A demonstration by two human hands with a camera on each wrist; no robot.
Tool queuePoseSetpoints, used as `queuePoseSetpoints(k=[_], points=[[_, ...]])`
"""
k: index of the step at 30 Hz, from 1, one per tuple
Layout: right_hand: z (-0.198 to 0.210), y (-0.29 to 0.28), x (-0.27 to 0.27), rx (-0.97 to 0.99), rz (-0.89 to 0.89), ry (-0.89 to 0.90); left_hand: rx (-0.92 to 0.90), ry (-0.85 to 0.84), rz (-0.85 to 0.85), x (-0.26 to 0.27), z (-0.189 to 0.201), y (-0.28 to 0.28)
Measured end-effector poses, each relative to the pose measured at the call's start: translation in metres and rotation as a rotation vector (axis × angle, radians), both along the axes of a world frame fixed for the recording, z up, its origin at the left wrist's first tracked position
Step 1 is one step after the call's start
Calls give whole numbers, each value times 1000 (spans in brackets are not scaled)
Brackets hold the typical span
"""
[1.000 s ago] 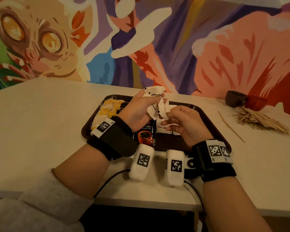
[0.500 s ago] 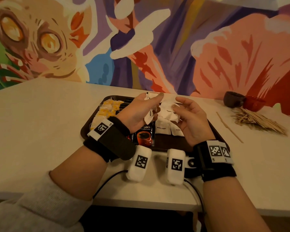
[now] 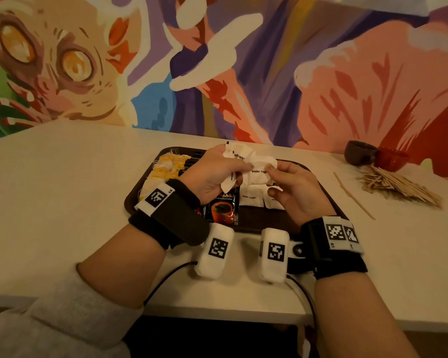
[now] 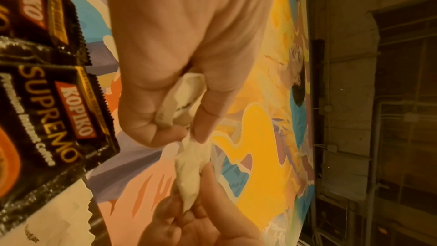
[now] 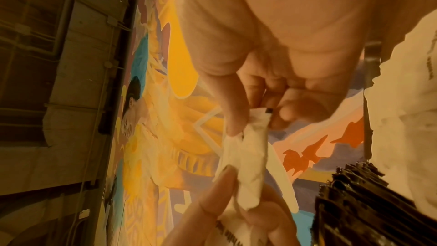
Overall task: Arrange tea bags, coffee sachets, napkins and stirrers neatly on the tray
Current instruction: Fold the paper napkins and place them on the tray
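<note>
Above the brown tray (image 3: 274, 223) my left hand (image 3: 217, 174) grips a bunch of white sugar sachets (image 3: 237, 156). One sachet marked "White Sugar" (image 3: 259, 173) stretches between both hands, and my right hand (image 3: 290, 187) pinches its right end. The left wrist view shows that sachet (image 4: 192, 164) held between the two hands, and the right wrist view shows it (image 5: 248, 156) pinched at its top by thumb and finger. On the tray lie yellow tea bags (image 3: 166, 169), black coffee sachets (image 3: 224, 208) and more white sachets (image 3: 251, 200).
A heap of wooden stirrers (image 3: 398, 184) lies on the white table at the right, with one loose stirrer (image 3: 354, 196) nearer the tray. A brown cup (image 3: 360, 152) and a red bowl (image 3: 391, 158) stand by the painted wall behind them.
My right hand let go of a sachet, opened, and has come back to pinch a sachet that my left hand holds. The left hand has kept its bunch of sachets.
</note>
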State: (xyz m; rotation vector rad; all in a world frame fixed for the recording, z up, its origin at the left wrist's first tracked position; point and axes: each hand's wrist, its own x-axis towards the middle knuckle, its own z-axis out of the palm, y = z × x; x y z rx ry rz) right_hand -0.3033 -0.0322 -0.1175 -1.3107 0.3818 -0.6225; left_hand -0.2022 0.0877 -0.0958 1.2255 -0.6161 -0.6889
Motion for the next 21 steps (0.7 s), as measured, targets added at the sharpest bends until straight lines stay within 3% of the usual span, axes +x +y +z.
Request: queuePoseSetpoints(k=[6, 15, 21], points=[[-11, -13, 4, 24, -247, 269, -56, 79, 56, 3, 1, 1], [-11, -11, 10, 14, -170, 525, -113, 193, 54, 5, 3, 0], [-11, -8, 10, -23, -166, 502, -124, 196, 21, 6, 1, 0]])
